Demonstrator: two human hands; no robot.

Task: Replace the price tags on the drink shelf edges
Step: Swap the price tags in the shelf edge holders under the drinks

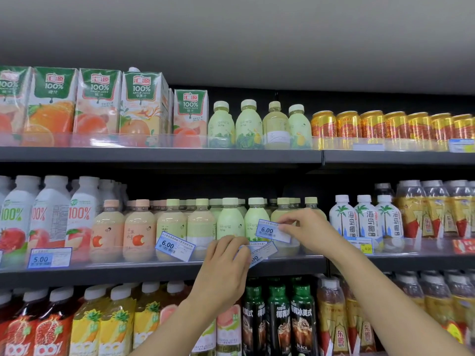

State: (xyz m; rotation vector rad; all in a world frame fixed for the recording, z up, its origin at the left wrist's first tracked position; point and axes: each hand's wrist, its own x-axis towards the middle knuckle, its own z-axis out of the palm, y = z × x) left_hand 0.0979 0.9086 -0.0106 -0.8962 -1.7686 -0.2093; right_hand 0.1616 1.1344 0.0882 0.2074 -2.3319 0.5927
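— Right, our right hand [307, 233] pinches a "6.00" tag [273, 231] in front of the pale green bottles [231, 220] on the middle shelf [159, 269]; our left hand [226, 263] pinches another tag [259, 251] at that shelf's front edge, its price half hidden.

— Then we should seat the tag squarely behind the clear rail [102, 255], level, barcode showing.

— Agreed. Toward the left end, a tilted "6.00" tag [174, 246] sits crooked and a "5.00" tag [49, 258] sits straight. Cartons [99, 101] above read "100%", one "APPLE JUICE".
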